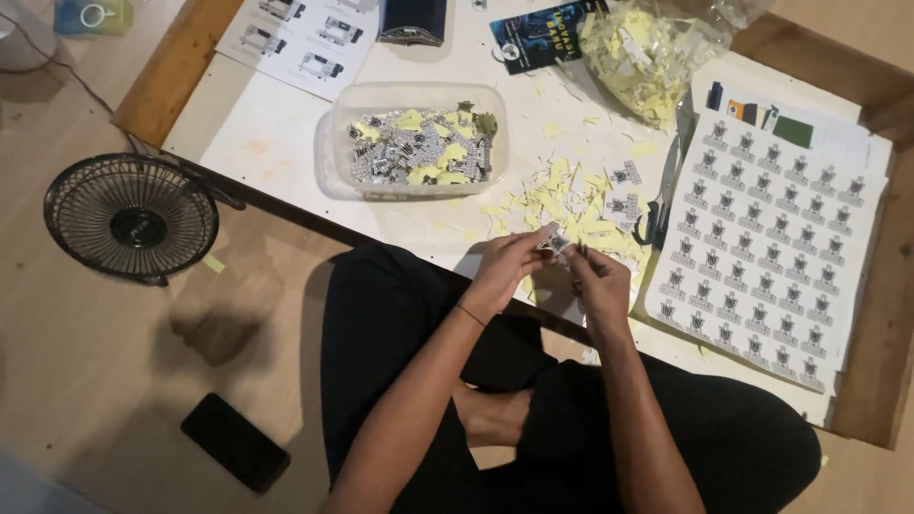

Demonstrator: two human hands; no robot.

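Observation:
My left hand (507, 266) and my right hand (598, 279) meet over the near edge of a low white table (257, 133), both pinching one small black-and-white sticker (556, 241) between their fingertips. Just beyond the hands lies a heap of yellow paper scraps (557, 200) with a few loose stickers (624, 202) on it. To the right lies a white sticker sheet (762, 247) printed with rows of the same small design. A clear plastic tub (419, 140) farther back holds several peeled stickers and yellow scraps.
A clear bag of yellow scraps (638, 43) sits at the back. Scissors (662, 205) lie beside the sheet. Printed papers (300, 38) and a dark pouch (412, 19) lie at the far edge. On the floor stand a small black fan (131, 217) and a black phone (234, 442).

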